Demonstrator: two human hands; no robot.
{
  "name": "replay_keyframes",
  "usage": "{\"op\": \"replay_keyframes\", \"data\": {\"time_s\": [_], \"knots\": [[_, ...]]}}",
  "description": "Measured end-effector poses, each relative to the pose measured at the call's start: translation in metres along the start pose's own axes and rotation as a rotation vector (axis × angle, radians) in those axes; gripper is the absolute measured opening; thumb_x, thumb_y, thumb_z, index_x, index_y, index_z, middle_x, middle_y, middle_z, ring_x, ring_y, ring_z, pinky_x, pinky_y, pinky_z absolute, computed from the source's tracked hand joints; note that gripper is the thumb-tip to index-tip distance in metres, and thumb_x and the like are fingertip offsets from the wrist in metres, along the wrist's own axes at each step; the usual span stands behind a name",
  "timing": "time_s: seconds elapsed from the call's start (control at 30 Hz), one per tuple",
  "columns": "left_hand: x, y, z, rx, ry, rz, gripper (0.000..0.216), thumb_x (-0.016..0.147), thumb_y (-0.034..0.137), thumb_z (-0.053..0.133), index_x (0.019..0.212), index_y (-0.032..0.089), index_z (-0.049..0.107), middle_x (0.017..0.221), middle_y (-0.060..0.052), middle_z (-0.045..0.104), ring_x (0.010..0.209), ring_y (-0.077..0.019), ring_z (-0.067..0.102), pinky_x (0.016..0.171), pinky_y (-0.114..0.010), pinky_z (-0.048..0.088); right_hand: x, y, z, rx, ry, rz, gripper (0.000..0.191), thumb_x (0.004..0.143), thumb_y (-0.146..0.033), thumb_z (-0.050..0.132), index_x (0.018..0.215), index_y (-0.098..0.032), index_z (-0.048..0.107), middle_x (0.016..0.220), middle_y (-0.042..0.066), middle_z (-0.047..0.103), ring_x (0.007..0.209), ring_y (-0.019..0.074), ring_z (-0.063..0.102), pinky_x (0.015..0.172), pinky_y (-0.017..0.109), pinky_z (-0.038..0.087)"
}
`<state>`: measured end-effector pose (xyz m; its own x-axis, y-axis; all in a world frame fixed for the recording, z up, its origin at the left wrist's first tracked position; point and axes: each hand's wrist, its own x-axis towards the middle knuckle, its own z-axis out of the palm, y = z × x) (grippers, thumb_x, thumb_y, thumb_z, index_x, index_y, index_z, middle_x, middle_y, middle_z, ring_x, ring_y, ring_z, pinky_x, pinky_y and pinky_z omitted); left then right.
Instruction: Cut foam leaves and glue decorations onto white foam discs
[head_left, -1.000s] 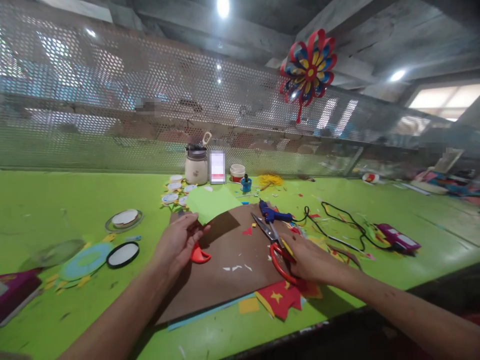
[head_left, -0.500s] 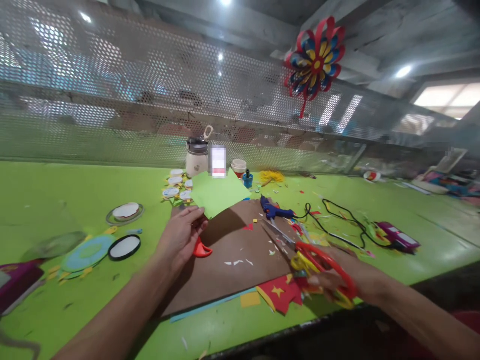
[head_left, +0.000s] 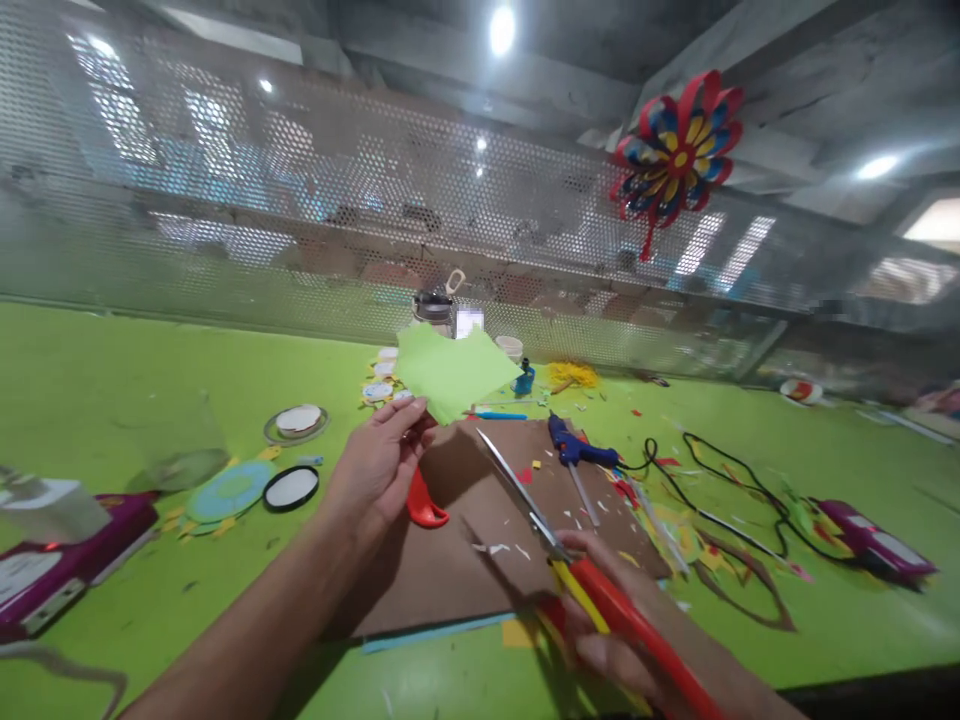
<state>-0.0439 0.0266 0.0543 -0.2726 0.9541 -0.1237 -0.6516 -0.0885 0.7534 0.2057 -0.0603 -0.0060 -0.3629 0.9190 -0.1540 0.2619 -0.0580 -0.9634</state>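
Paper [head_left: 454,372] is pinched by the left hand [head_left: 382,462] at frame centre; scissors [head_left: 615,605] are gripped by the right hand [head_left: 637,582], lower right.

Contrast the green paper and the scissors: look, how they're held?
Look: the green paper is a plain light-green sheet; the scissors have grey metal blades and red-and-yellow handles.
Hold: the left hand pinches the green paper by its near edge; the right hand grips the scissors by the handles.
Shared: both are held in a hand.
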Motion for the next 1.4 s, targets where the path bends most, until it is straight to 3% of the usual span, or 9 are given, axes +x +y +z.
{"op": "replay_keyframes", "data": {"time_s": [0.17,0.4,0.7,0.87,1.23,1.4], "knots": [[-0.007,0.012,0.009,-0.069,0.029,0.086,0.021,0.079,-0.003,0.057,0.066,0.014,0.06,0.069,0.0,0.063,0.066,-0.0078,0.062,0.069,-0.017,0.053,0.02,-0.013,0.028,-0.031,-0.01,-0.143,0.045,0.075,-0.056,0.065,0.103,-0.025,0.048,0.065,-0.006,0.047,0.053,0.0107,0.044,0.052,0.023,0.037],[-0.018,0.024,0.016,-0.06,-0.013,0.132,0.014,0.073,0.003,0.065,0.065,0.014,0.062,0.067,0.001,0.063,0.068,-0.0095,0.061,0.074,-0.021,0.054,0.036,-0.022,0.038,0.03,-0.051,-0.314,0.06,0.078,-0.073,0.052,0.11,-0.023,0.042,0.07,-0.004,0.046,0.061,0.0123,0.045,0.055,0.025,0.035],[-0.012,0.002,0.008,0.034,-0.132,0.016,0.014,0.067,0.01,0.074,0.065,0.015,0.061,0.068,0.001,0.062,0.065,-0.0095,0.058,0.069,-0.022,0.053,0.023,-0.034,0.015,-0.136,-0.019,-0.242,0.059,0.078,-0.077,0.046,0.101,-0.023,0.047,0.072,-0.003,0.046,0.052,0.0084,0.034,0.048,0.024,0.026],[-0.015,-0.004,0.006,0.097,-0.167,-0.077,0.015,0.065,0.011,0.076,0.063,0.014,0.062,0.068,0.001,0.061,0.066,-0.0116,0.058,0.072,-0.025,0.054,0.02,-0.031,0.007,-0.196,0.027,-0.201,0.062,0.076,-0.076,0.053,0.108,-0.023,0.05,0.074,-0.001,0.052,0.057,0.0104,0.044,0.05,0.023,0.034],[-0.012,-0.008,0.003,0.173,-0.258,-0.076,0.011,0.068,0.01,0.072,0.061,0.014,0.065,0.065,-0.001,0.065,0.061,-0.0106,0.059,0.062,-0.019,0.05,0.02,-0.025,0.0,-0.172,-0.025,-0.141,0.067,0.074,-0.082,0.045,0.104,-0.021,0.05,0.073,0.001,0.058,0.052,0.01,0.047,0.045,0.021,0.033],[-0.013,-0.01,0.004,0.169,-0.262,-0.081,0.011,0.066,0.01,0.074,0.061,0.014,0.065,0.062,-0.001,0.065,0.06,-0.0103,0.06,0.064,-0.02,0.051,0.02,-0.019,0.0,-0.179,0.017,-0.155,0.065,0.074,-0.079,0.049,0.104,-0.021,0.051,0.069,0.0,0.057,0.054,0.0122,0.048,0.047,0.024,0.034]]}}
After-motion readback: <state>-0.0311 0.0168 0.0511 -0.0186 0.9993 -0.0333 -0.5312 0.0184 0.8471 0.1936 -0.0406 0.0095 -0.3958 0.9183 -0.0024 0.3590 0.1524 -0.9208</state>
